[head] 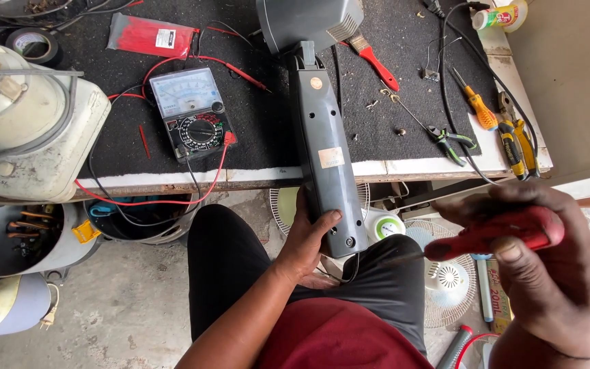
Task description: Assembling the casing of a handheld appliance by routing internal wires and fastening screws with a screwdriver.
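Closest, right hand [548,266] is clamped on a red-handled screwdriver [496,234], its shaft pointing toward the grey column [326,147]. Left hand [306,240] grips that column's lower end, over the lap; the column runs up onto the bench [390,167]. Left of the column sits a multimeter [191,113]; right of it, pliers [453,141].

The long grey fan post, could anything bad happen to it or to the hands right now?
Maybe. The grey post hangs off the bench edge, held only by the left hand, so it could slip onto the lap. The right hand holds a red screwdriver whose tip points toward the left hand and might poke it. The meter's red wire dangles nearby and could snag.
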